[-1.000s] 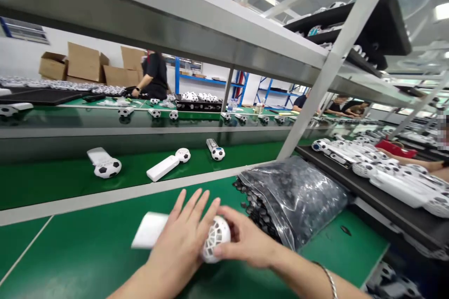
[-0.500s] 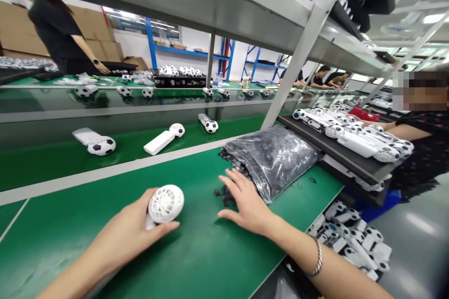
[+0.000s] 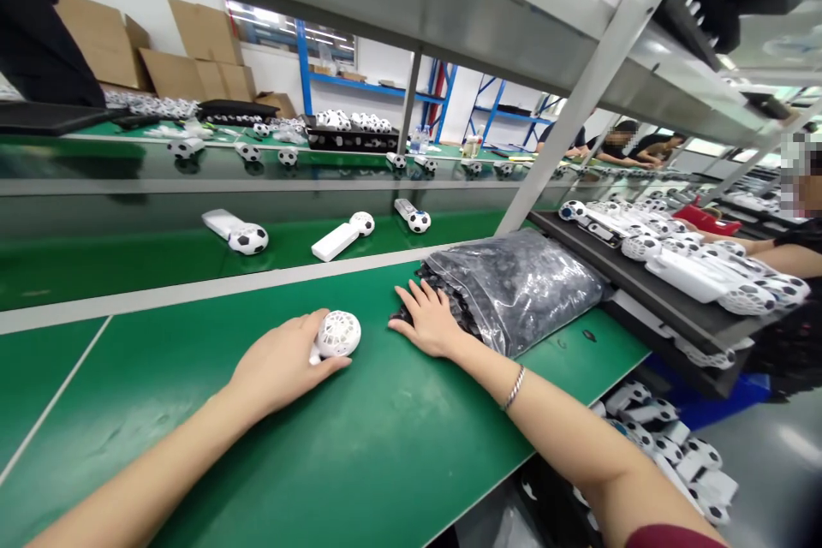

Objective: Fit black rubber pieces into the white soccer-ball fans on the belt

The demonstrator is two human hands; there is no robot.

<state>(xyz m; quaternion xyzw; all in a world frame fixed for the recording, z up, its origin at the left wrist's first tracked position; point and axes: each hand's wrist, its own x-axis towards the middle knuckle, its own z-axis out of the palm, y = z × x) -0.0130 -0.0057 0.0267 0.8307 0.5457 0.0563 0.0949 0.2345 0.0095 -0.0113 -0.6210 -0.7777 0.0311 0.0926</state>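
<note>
My left hand (image 3: 282,364) is wrapped round a white handheld piece with a round, openwork football-patterned head (image 3: 340,334); its lower part is hidden in the palm. To the right, my right hand (image 3: 429,318) lies with fingers spread over small black parts (image 3: 443,278) at the mouth of a clear plastic bag (image 3: 523,287). The bag is full of dark pieces and lies on the green worktop (image 3: 308,462). Whether any part is under the right fingertips I cannot tell.
Beyond the pale ledge, football-headed white units (image 3: 248,237) lie on a green belt (image 3: 141,261). A black tray (image 3: 693,308) of similar units stands at the right. A slanted white post (image 3: 565,94) rises behind the bag. A co-worker's arm (image 3: 764,253) reaches in at far right.
My right hand has moved onto the black parts by the bag's mouth. My left hand still holds the white piece. The camera view has shifted, and the belt units appear farther right.
</note>
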